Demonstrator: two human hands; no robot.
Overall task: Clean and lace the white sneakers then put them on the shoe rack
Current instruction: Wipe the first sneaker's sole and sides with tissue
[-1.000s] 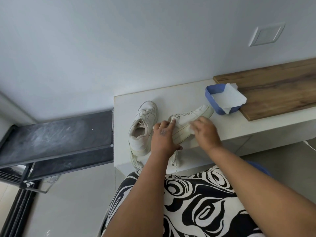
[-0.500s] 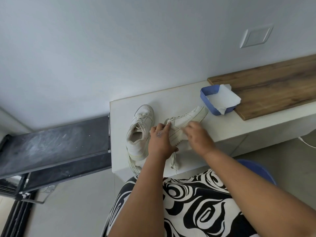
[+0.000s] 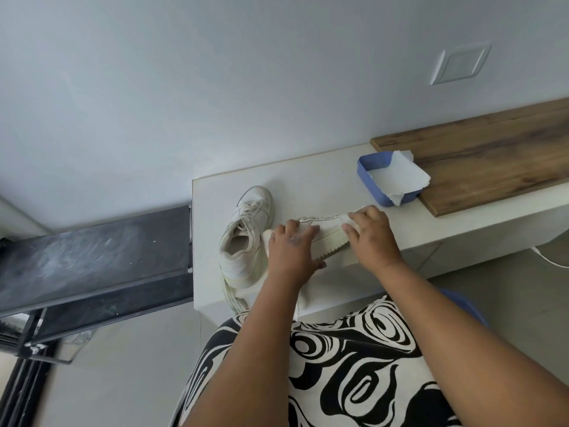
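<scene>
**Sneaker held on its side at the counter edge**

I see one white sneaker [image 3: 323,234] tipped on its side, my left hand [image 3: 292,248] gripping its heel end, right hand [image 3: 371,234] curled over the toe. The second sneaker [image 3: 246,232] stands just left. Blue tray [image 3: 374,183] sits beyond; black shoe rack [image 3: 92,257] is beside the counter [image 3: 308,180].

White sneakers [image 3: 246,238], blue tray [image 3: 374,186], black-and-white swirl dress [image 3: 354,365]
</scene>
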